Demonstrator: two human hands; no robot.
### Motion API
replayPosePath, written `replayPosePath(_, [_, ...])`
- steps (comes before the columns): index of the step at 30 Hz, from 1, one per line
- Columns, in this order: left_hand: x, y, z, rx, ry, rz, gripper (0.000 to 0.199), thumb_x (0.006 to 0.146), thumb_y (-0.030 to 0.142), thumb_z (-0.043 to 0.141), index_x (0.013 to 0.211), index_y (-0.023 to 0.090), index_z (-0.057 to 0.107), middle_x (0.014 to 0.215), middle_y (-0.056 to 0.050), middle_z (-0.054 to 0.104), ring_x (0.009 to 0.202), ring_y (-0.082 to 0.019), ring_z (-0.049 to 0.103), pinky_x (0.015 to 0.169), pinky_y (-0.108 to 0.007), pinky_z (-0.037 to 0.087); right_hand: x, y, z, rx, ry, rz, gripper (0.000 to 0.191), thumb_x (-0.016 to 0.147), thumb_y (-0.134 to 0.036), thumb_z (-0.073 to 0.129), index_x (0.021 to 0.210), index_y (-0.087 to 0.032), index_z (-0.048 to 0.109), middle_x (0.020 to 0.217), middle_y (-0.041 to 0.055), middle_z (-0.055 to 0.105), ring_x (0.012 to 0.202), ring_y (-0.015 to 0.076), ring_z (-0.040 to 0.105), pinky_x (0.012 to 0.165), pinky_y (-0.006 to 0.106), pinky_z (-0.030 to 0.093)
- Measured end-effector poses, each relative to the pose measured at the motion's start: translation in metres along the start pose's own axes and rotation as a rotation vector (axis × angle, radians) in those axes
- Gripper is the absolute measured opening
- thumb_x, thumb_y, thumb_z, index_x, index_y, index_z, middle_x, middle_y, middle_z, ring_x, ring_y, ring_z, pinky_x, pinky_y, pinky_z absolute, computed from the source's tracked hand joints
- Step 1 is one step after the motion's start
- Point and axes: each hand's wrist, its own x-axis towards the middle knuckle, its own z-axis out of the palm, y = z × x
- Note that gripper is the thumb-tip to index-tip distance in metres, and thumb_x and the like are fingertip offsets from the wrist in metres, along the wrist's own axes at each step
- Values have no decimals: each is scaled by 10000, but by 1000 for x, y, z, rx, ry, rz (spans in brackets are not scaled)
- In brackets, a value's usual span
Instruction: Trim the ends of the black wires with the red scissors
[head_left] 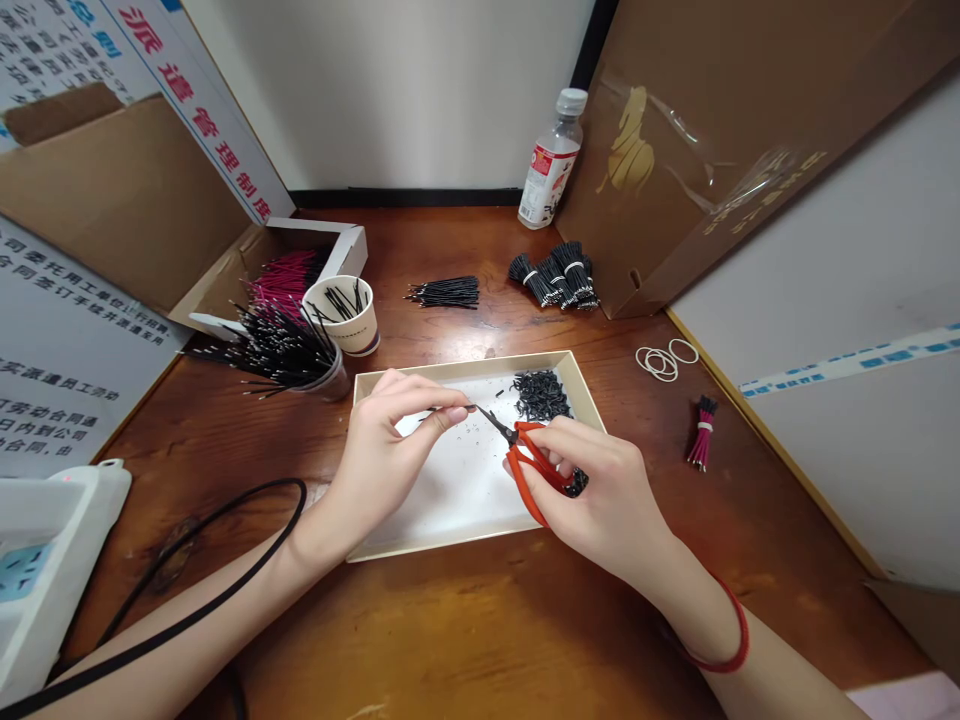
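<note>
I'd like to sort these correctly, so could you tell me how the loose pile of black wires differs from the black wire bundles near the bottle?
The loose pile of black wires has no visible tie, while the black wire bundles are held by white bands. The pile lies fairly flat; the bundles are rounder and heaped together. Both have pale tips and rest on the wooden table.

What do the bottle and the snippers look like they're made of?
The tall bottle with a red-and-white label looks like glossy clear plastic: it is see-through with highlights. The red-handled snippers seem to have smooth, plastic-coated handles, evenly coloured, and dark blades, probably metal, judging by their slim, pointed shape.
</note>
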Motion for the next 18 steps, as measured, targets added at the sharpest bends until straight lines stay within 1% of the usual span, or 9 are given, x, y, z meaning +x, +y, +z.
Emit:
replayPosePath(10, [1,0,0,-21,-1,22,104,795,153,700,798,231,769,764,2,740,733,-149,586,706,-291,428,1,1,-1,23,-7,4,72,817,-92,604,772,-86,659,594,-38,407,523,62,374,494,201,321])
replayPosePath(18, [2,-1,1,-64,-15,-7,110,789,163,695,790,240,775,749,-5,734,721,-156,579,695,-299,433,0,1,-1,34,-23,7,108,814,-77,611,709,-96,627,593,-41,388,530,56,357,499,197,311])
